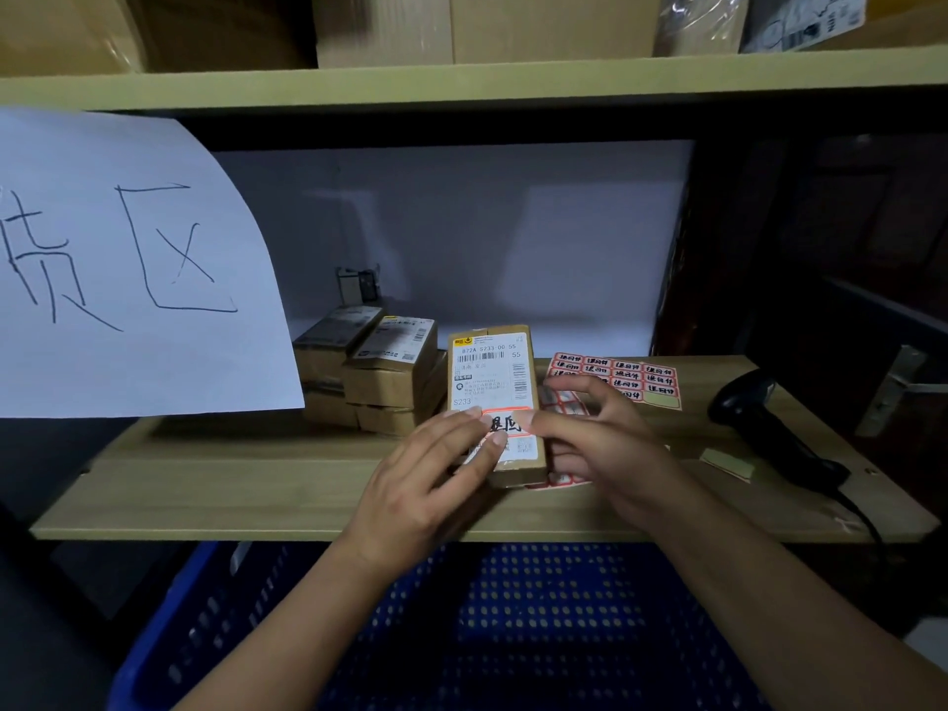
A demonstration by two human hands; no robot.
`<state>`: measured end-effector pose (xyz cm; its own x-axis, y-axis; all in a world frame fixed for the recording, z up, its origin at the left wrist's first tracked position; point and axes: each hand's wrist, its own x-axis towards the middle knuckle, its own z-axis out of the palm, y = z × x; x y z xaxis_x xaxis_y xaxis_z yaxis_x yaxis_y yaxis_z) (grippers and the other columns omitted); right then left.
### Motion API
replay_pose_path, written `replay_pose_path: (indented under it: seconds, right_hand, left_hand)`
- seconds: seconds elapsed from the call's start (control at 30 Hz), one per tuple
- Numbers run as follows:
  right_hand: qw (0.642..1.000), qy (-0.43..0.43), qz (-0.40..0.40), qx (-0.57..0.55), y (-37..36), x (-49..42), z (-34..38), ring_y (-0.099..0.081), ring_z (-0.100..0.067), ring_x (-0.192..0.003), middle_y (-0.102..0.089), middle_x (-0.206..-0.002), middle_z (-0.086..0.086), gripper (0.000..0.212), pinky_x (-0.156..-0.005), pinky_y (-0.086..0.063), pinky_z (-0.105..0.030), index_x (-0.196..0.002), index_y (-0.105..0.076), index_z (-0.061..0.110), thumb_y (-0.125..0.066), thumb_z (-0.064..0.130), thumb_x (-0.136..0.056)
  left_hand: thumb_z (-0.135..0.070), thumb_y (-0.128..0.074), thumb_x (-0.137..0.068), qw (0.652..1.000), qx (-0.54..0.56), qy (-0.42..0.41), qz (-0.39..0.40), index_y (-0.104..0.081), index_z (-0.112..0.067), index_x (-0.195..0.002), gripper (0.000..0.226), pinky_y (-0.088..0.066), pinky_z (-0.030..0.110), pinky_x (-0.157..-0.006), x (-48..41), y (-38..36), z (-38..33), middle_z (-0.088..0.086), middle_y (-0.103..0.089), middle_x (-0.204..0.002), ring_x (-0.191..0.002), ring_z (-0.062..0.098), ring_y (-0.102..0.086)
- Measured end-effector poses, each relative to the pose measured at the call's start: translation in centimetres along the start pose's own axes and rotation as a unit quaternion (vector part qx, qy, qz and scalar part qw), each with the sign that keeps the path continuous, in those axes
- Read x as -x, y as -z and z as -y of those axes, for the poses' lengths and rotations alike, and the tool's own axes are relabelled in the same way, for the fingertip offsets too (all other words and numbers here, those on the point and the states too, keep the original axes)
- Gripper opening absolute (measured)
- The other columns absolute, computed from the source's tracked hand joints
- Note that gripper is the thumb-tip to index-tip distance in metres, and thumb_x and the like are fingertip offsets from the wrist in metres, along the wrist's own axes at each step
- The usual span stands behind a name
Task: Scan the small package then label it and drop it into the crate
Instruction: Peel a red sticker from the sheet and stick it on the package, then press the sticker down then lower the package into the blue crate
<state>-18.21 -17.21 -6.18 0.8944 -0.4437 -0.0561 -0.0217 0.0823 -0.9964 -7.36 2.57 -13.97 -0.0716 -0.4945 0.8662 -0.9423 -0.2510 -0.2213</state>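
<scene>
Fingertips (490,437) of the left hand (436,479) and the right hand (595,443) press a red-bordered sticker (508,422) flat onto the small package (495,397), neither hand gripping it. That package lies on the wooden shelf (256,479), just beside a stack of parcels (379,372) and partly over the sticker sheet (615,374). A black scanner (774,428) rests at the right. Below the shelf sits the blue crate (513,633).

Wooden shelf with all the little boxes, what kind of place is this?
Probably a parcel sorting or storage room. Small brown cardboard packages with printed shipping labels are stacked on the wooden shelf, a black handheld barcode scanner lies at the right, and a blue perforated plastic crate waits below.
</scene>
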Motion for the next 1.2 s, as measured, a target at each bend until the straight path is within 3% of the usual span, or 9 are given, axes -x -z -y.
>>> replay_pose_path:
  seconds: [0.17,0.33,0.43,0.53,0.67,0.8,0.9,1.07,1.2]
  right_hand:
    - [1.0,-0.012,-0.017,0.012,0.7,-0.2,-0.7,-0.083,-0.038,-0.089,-0.082,-0.108,-0.021,0.054,-0.075,-0.067,-0.046,-0.122,-0.063,0.019,-0.09,0.01,-0.077]
    - [0.997,-0.014,0.013,0.075,1.7,2.8,-1.1,-0.081,-0.025,-0.096,-0.083,-0.112,-0.005,0.045,-0.071,-0.06,-0.035,-0.118,-0.067,0.032,-0.087,0.037,-0.078]
    - [0.989,0.052,0.008,0.135,2.8,6.6,-1.7,-0.073,-0.009,-0.108,-0.07,-0.123,0.004,0.045,-0.086,-0.058,-0.03,-0.125,-0.061,0.044,-0.082,0.034,-0.087]
    - [0.968,0.147,0.029,0.199,3.8,11.1,-2.5,-0.064,0.003,-0.125,-0.064,-0.134,0.019,0.042,-0.104,-0.05,-0.021,-0.126,-0.066,0.054,-0.076,0.055,-0.085]
    - [0.966,0.089,0.116,0.215,4.4,14.9,-3.7,-0.057,0.015,-0.128,-0.064,-0.135,0.025,0.032,-0.097,-0.041,0.002,-0.108,-0.084,0.045,-0.074,0.06,-0.082]
    - [0.973,-0.006,0.131,0.188,4.4,14.4,-5.8,-0.063,0.01,-0.123,-0.065,-0.131,0.025,0.041,-0.105,-0.051,-0.019,-0.108,-0.083,0.045,-0.072,0.056,-0.07]
    - [0.975,-0.133,0.122,0.126,3.9,11.7,-7.6,-0.073,-0.005,-0.114,-0.07,-0.129,0.01,0.035,-0.097,-0.064,-0.04,-0.111,-0.083,0.034,-0.075,0.049,-0.079]
    - [0.944,-0.296,0.113,0.089,2.8,4.7,-11.0,-0.07,-0.027,-0.113,-0.074,-0.12,-0.015,0.02,-0.077,-0.066,-0.04,-0.112,-0.076,0.006,-0.065,0.019,-0.101]
    - [0.935,-0.325,0.09,0.113,1.4,-0.7,-15.7,-0.062,-0.022,-0.085,-0.065,-0.09,-0.008,0.013,-0.079,-0.057,-0.044,-0.086,-0.066,0.016,-0.06,0.011,-0.096]
  left_hand:
    - [-0.022,-0.08,-0.098,0.999,0.026,0.032,0.034,-0.067,-0.001,-0.137,0.046,-0.055,0.05,-0.111,-0.2,-0.2,-0.9,0.015,-0.072,-0.135,-0.134,0.031,-0.064]
    - [-0.028,-0.078,-0.099,0.991,0.065,0.04,0.107,-0.059,-0.005,-0.146,0.056,-0.052,0.046,-0.115,-1.0,2.4,-3.1,0.009,-0.067,-0.143,-0.142,0.025,-0.057]
    - [-0.034,-0.082,-0.094,0.988,0.07,0.025,0.137,-0.059,-0.009,-0.147,0.063,-0.053,0.041,-0.112,-1.0,5.4,-6.0,0.004,-0.065,-0.146,-0.141,0.021,-0.058]
    - [-0.041,-0.082,-0.092,0.984,0.082,0.018,0.157,-0.058,-0.015,-0.149,0.068,-0.06,0.038,-0.096,0.2,8.3,-9.4,0.0,-0.064,-0.149,-0.137,0.022,-0.062]
    - [-0.034,-0.087,-0.09,0.965,0.16,0.073,0.193,-0.055,-0.018,-0.152,0.071,-0.061,0.035,-0.098,2.5,10.2,-12.4,-0.001,-0.059,-0.153,-0.142,0.025,-0.057]
    - [-0.022,-0.087,-0.092,0.924,0.256,0.159,0.234,-0.06,-0.013,-0.146,0.061,-0.05,0.037,-0.116,3.8,9.1,-13.1,0.002,-0.061,-0.148,-0.142,0.028,-0.055]
    - [-0.027,-0.084,-0.095,0.88,0.294,0.224,0.3,-0.053,-0.019,-0.152,0.066,-0.039,0.028,-0.124,4.2,7.5,-11.9,-0.007,-0.054,-0.153,-0.147,0.014,-0.048]
    - [-0.023,-0.078,-0.097,0.772,0.352,0.332,0.413,-0.051,-0.023,-0.151,0.06,-0.036,0.009,-0.112,4.8,2.1,-8.1,-0.006,-0.058,-0.143,-0.131,-0.002,-0.053]
    - [-0.006,-0.072,-0.098,0.697,0.327,0.353,0.531,-0.067,-0.017,-0.137,0.04,-0.052,0.032,-0.109,6.6,-5.2,-4.2,0.007,-0.074,-0.13,-0.118,0.018,-0.066]
